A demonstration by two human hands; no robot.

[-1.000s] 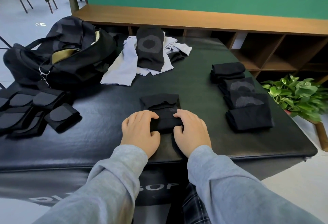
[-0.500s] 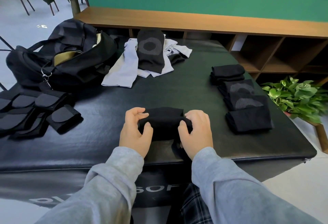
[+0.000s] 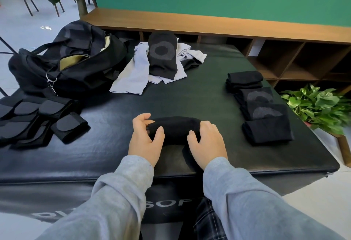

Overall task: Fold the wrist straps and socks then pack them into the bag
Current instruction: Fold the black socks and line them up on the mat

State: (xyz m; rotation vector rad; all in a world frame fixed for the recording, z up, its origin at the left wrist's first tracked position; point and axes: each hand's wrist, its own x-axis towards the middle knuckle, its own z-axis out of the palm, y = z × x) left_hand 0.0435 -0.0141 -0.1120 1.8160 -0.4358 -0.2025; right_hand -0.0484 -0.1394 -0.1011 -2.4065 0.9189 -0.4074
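Both hands were on one black sock (image 3: 173, 128), rolled into a thick bundle near the front middle of the worktop (image 3: 199, 95). The left hand (image 3: 145, 139) gripped its left end, thumb on the near side and fingers (image 3: 141, 119) curled over the top. The right hand (image 3: 206, 141) covered the right end, its fingers wrapped over the roll and the thumb pressed against the near face. Grey sleeves ran back from both wrists.

The bundle lay close to the front edge of the black padded worktop, with bare surface beyond it toward 12 o'clock. At 3 o'clock a row of folded black socks (image 3: 262, 110) ran along the right side, near that edge, the nearest one just beside the right hand. At 9 o'clock the folded wrist straps (image 3: 38, 118) lay overlapping one another at the left edge.

At 10 o'clock the black bag (image 3: 62, 65) sat open, showing a tan lining; I could not tell what was inside. Just right of it, at 12 o'clock, a heap of pale grey socks (image 3: 133, 74) lay unfolded with a black sock bearing a grey ring (image 3: 162, 55) on top. A potted plant (image 3: 319, 106) stood on the floor off the right edge.
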